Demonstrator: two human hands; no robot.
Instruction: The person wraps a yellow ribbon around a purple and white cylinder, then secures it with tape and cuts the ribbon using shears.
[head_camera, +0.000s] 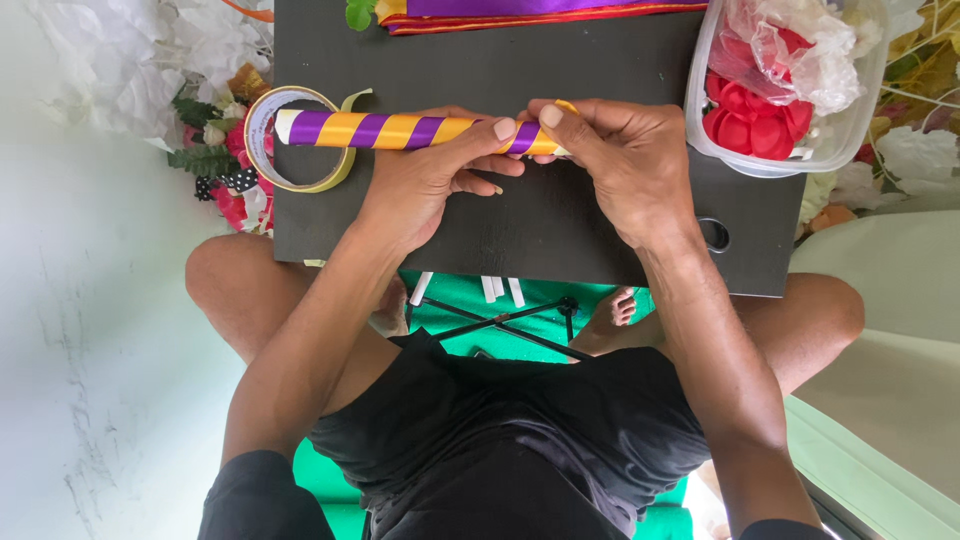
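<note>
Sitting cross-legged with a dark board (560, 230) across the knees; clear tub of red petals (765, 120) at its far right corner, tape roll (275, 140) at far left. Purple-and-gold striped tube (400, 130) lies crosswise above the board. Left hand (420, 185) grips mid-tube, thumb on top; right hand (625, 160) pinches the ribbon end. Best kept taut, overlaps even.

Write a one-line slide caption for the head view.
Both hands, left hand and right hand, grip a purple-and-yellow striped tube over a dark board.
</note>
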